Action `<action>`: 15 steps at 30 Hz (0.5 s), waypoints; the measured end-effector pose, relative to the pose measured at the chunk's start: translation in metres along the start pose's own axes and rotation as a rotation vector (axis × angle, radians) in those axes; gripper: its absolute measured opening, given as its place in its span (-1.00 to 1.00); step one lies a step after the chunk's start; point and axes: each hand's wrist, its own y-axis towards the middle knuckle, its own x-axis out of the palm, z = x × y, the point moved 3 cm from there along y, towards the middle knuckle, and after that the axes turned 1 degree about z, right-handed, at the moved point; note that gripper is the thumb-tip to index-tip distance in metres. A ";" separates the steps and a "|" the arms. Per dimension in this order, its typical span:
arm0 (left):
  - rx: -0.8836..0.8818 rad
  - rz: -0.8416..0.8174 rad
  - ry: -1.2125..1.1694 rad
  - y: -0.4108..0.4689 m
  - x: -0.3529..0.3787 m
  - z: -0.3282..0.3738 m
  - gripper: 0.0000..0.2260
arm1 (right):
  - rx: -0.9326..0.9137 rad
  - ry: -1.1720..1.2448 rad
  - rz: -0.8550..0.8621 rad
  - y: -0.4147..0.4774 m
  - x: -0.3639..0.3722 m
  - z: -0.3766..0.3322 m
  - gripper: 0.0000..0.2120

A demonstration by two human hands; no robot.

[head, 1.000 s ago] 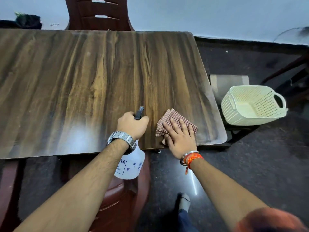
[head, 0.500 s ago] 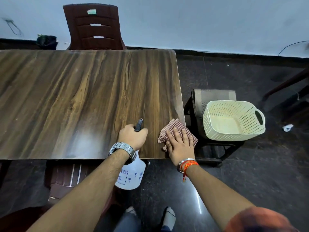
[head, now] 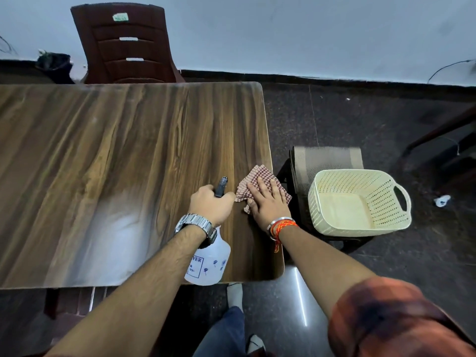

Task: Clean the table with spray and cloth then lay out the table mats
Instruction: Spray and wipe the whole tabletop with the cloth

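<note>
Dark wood-grain laminate covers the long, glossy table (head: 116,163) with its rounded right corners, set on a speckled black stone floor (head: 360,112) before a pale wall, a brown slatted plastic chair (head: 126,45) at its far side. Near the front right corner the left grip (head: 210,204) is clenched round the black trigger head of a translucent white plastic spray bottle (head: 211,264), while the right grip (head: 268,202) lies released, fingers flat on a crumpled red-checked cloth (head: 260,173) at the table's right edge. Just beside that edge, a cream perforated plastic basket (head: 334,222) rests on beige woven table mats (head: 327,157), open floor beyond.
</note>
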 end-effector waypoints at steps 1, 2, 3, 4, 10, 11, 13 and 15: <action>0.000 0.003 -0.005 0.010 0.000 0.005 -0.81 | -0.007 0.004 -0.004 0.012 -0.004 0.002 -0.52; -0.001 0.010 -0.014 0.020 -0.001 0.010 -0.82 | -0.011 0.006 -0.010 0.024 -0.009 0.004 -0.52; 0.000 0.021 -0.025 0.030 -0.002 0.016 -0.81 | -0.017 0.004 -0.010 0.036 -0.013 0.006 -0.52; 0.003 0.036 -0.032 0.040 -0.003 0.021 -0.81 | -0.029 0.008 -0.017 0.051 -0.019 0.010 -0.53; 0.051 0.042 -0.025 0.073 0.002 0.049 -0.78 | 0.172 0.390 0.108 0.100 -0.069 0.052 -0.62; 0.054 0.039 -0.027 0.076 0.004 0.055 -0.78 | 0.272 0.533 0.202 0.099 -0.075 0.061 -0.67; 0.062 0.031 -0.031 0.079 0.010 0.067 -0.80 | 0.431 0.781 0.360 0.095 -0.083 0.078 -0.70; 0.073 0.016 -0.037 0.079 0.020 0.078 -0.80 | 0.545 0.965 0.429 0.091 -0.085 0.099 -0.69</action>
